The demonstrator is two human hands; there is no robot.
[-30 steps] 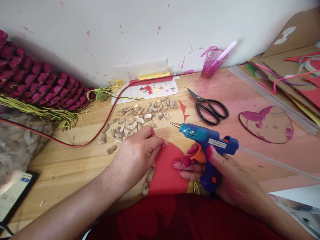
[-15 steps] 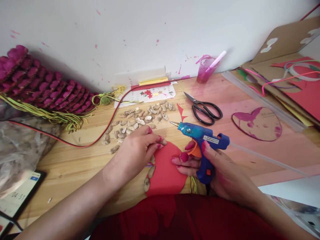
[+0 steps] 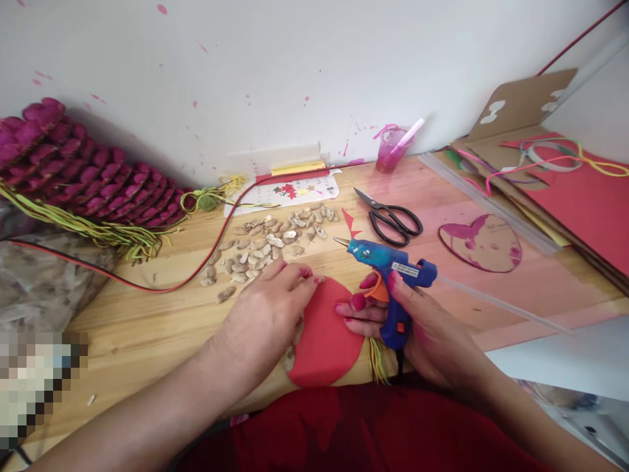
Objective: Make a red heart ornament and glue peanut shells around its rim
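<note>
My left hand (image 3: 270,308) is closed, its fingertips pressing a peanut shell (image 3: 322,279) onto the upper left edge of a red paper-covered piece (image 3: 324,341) with a curved outline. More shells (image 3: 289,357) line that piece's left edge, partly hidden by my hand. Wrapped round the handle of a blue glue gun (image 3: 381,254) is my right hand (image 3: 432,328); the nozzle points left, above the red piece. Two or more right fingertips rest near the red piece's right side. Yellow-green strings (image 3: 378,360) hang out beneath it.
Loose peanut shells (image 3: 255,252) lie beyond my left hand. Behind the glue gun are black scissors (image 3: 396,219) and red paper scraps (image 3: 350,223). A pink cup (image 3: 390,151), a cardboard heart (image 3: 481,242), a red-black cable (image 3: 216,242) and a magenta shell-covered piece (image 3: 93,177) surround the workspace.
The view has shifted slightly. My left fingers have closed further over the shell, covering more of it and of the left edge. The glue gun stays in my right hand.
</note>
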